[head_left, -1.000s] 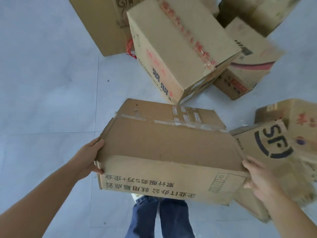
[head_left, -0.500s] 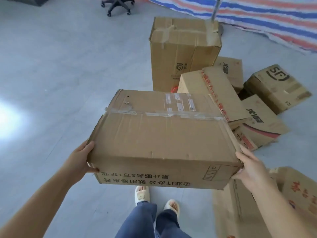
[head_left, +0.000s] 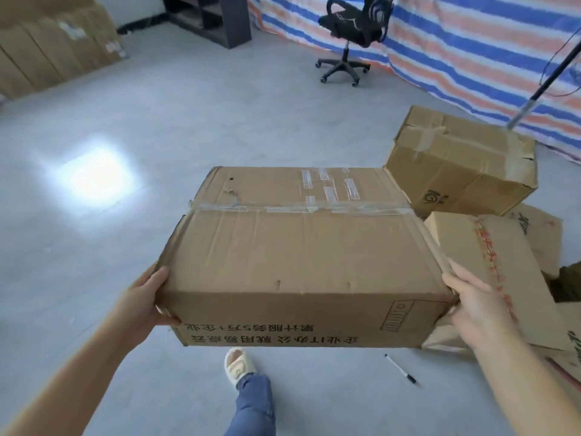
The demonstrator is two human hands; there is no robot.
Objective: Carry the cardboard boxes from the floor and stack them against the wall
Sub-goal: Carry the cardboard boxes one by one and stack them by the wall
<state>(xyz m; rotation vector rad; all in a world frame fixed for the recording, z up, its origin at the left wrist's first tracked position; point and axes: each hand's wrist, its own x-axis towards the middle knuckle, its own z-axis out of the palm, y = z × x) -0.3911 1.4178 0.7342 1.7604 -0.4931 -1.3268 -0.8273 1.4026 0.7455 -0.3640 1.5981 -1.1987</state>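
denim leg [head_left: 253,404] and a cream slipper [head_left: 239,366] show at the bottom edge, stepping on the grey floor [head_left: 157,121]. a pen [head_left: 401,369] lies on the floor just right of the foot. above these, the carried box [head_left: 301,259] is held clear of the floor between two bare hands, its taped top flaps facing up and a line of printed characters running upside down along the near side. the left hand [head_left: 143,302] presses the box's left end, fingers curled round the near corner with the thumb on top edge. the right hand [head_left: 481,305] grips the right end, palm flat against the side and fingers wrapped under and behind, only partly visible.

just right of the carried box, a box with red tape [head_left: 490,272] sits tilted on the floor, partly behind the right forearm. beyond it stands a larger taped box [head_left: 462,165] with a dark round logo on its side, and more boxes crowd the right edge. a thin pole [head_left: 540,86] slants up from behind the larger box.

farther off, a black office chair [head_left: 349,39] stands on its castors before a striped tarpaulin [head_left: 471,42] in blue, orange and white. a dark shelf unit [head_left: 217,17] stands at the far wall, and flat cardboard sheets [head_left: 53,51] lean along the far left. a bright patch of light reflects off the floor at left.
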